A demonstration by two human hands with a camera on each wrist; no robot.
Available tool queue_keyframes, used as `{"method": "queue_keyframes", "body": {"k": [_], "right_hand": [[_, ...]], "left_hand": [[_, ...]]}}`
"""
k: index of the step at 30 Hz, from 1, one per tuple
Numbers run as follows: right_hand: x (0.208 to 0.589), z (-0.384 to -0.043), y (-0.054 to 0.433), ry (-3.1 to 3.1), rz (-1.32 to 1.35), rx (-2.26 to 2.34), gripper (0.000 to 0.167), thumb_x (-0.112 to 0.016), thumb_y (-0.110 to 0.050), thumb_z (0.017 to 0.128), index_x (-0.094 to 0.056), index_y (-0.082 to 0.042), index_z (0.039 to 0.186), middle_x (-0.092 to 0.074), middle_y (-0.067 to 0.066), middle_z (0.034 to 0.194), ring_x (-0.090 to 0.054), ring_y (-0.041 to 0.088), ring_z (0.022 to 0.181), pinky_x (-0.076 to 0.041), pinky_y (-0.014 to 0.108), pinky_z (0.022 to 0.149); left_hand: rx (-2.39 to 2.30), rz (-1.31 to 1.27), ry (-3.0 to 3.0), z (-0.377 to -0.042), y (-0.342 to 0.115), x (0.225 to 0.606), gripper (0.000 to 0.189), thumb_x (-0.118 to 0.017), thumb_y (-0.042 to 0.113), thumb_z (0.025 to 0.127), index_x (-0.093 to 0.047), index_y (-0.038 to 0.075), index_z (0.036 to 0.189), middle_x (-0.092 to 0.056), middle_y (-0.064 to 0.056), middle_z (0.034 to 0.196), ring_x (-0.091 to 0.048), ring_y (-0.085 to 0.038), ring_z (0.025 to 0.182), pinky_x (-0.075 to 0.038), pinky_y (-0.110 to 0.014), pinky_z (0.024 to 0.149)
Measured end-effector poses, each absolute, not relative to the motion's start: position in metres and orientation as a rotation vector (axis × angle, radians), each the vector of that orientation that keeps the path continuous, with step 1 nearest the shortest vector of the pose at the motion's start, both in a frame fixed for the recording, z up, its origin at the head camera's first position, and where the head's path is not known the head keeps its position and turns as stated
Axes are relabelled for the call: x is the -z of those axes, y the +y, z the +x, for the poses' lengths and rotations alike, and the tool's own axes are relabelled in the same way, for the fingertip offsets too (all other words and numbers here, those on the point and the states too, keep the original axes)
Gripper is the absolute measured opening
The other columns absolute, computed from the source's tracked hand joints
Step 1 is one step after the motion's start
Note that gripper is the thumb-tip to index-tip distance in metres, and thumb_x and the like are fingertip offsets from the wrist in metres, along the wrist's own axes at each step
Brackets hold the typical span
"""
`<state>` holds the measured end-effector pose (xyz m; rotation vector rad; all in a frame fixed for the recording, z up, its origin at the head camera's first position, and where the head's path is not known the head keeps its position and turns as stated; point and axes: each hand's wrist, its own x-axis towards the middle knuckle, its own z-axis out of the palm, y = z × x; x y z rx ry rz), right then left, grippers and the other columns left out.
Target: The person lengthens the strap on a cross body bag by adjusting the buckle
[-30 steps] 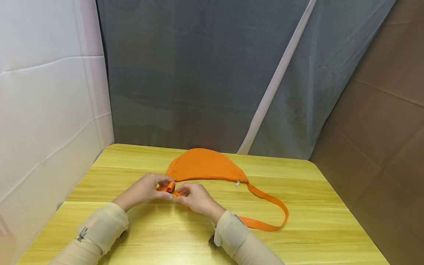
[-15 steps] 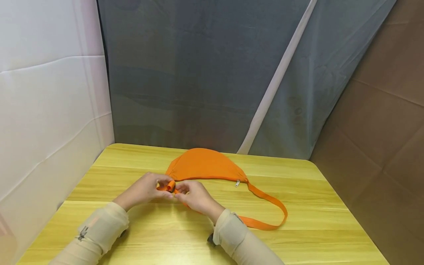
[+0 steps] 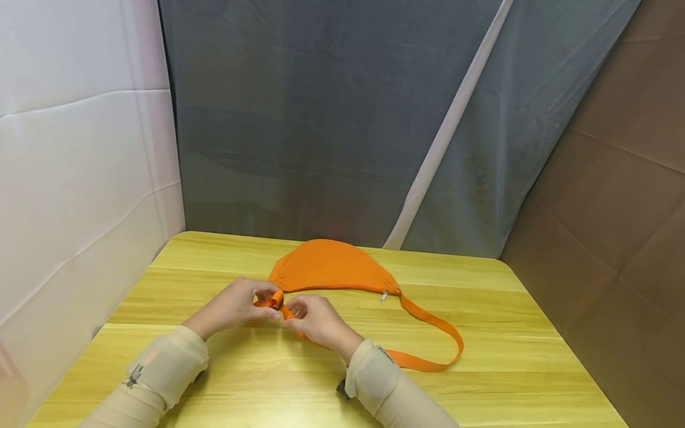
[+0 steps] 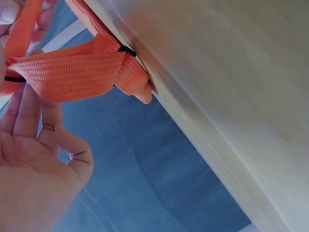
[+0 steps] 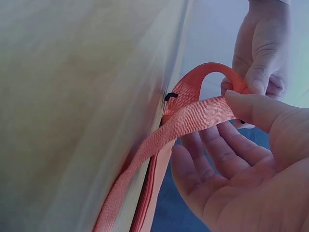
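Observation:
An orange waist bag (image 3: 332, 267) lies flat toward the back of the table, its zipper pull (image 3: 383, 296) at the right end. From that end its orange strap (image 3: 452, 327) curves round to the front and back under the right forearm to both hands. My left hand (image 3: 241, 302) pinches the strap where it doubles into a small loop (image 3: 276, 299) at a black slider (image 4: 14, 79), partly hidden by fingers. Close beside it, my right hand (image 3: 319, 321) pinches the strap between thumb and fingers. A second black fitting (image 4: 127, 50) shows on the strap in the left wrist view.
The wood-grain table (image 3: 508, 345) has rounded far corners. Behind it hangs a dark grey cloth (image 3: 321, 119) with a pale diagonal strip (image 3: 449, 125). A white cloth wall (image 3: 80, 148) stands at left and a brown one (image 3: 615, 196) at right.
The right hand shifts slightly toward the left hand, then back a little, with more strap showing between them now. The strap's right-hand curve has drawn slightly left. The bag stays put.

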<state>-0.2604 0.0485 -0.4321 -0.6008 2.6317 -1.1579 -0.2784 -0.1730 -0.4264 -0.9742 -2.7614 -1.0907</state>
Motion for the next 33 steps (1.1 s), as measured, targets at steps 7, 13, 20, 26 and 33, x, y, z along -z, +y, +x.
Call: {"method": "queue_keyframes", "body": {"k": [7,13,20,26,33], "right_hand": [[0.4340,-0.2614,0.0464,2.634,-0.599,1.165,0.025,-0.080,-0.020,0.090,-0.073,-0.011,0.113,-0.068,-0.008,0.095,-0.059,0.003,0.081,-0.051,0.024,0.072],[0.4352,-0.2610,0.0439,2.641,-0.590,1.172,0.024,-0.079,-0.018,0.091,-0.072,-0.010,0.112,-0.066,-0.009,0.093,-0.058,0.004,0.081,-0.050,0.023,0.073],[0.4331,-0.2602,0.0440,2.633,-0.573,1.189,0.026,-0.077,-0.019,0.093,-0.071,-0.009,0.117,-0.067,-0.008,0.099,-0.058,0.004,0.084,-0.051,0.024,0.074],[0.4317,-0.2608,0.0426,2.642,-0.591,1.207,0.027,-0.077,-0.023,0.093,-0.073,-0.010,0.116,-0.069,-0.006,0.103,-0.059,0.003,0.084,-0.051,0.022,0.073],[0.4279,-0.2613,0.0409,2.649,-0.588,1.220,0.028,-0.077,-0.029,0.092,-0.074,-0.011,0.114,-0.069,-0.007,0.101,-0.059,0.003,0.084,-0.051,0.023,0.073]], "left_hand": [[1.081,-0.986,-2.748,-0.2795,-0.1730,0.4271,0.028,-0.086,0.031,0.081,-0.072,0.017,0.101,-0.067,0.011,0.087,-0.058,-0.008,0.077,-0.049,-0.029,0.072],[1.090,-0.995,-2.729,-0.2794,-0.1728,0.4280,0.028,-0.085,0.033,0.082,-0.072,0.016,0.101,-0.068,0.010,0.088,-0.059,-0.009,0.079,-0.050,-0.033,0.073],[1.084,-1.002,-2.753,-0.2792,-0.1731,0.4271,0.029,-0.084,0.033,0.084,-0.071,0.017,0.104,-0.067,0.012,0.090,-0.061,-0.008,0.083,-0.053,-0.040,0.078],[1.094,-1.023,-2.734,-0.2799,-0.1728,0.4276,0.031,-0.084,0.035,0.083,-0.072,0.016,0.105,-0.068,0.012,0.090,-0.060,-0.006,0.082,-0.053,-0.038,0.077],[1.087,-1.018,-2.723,-0.2798,-0.1724,0.4285,0.029,-0.084,0.034,0.083,-0.072,0.019,0.103,-0.066,0.014,0.087,-0.060,-0.004,0.079,-0.053,-0.036,0.076]]}}
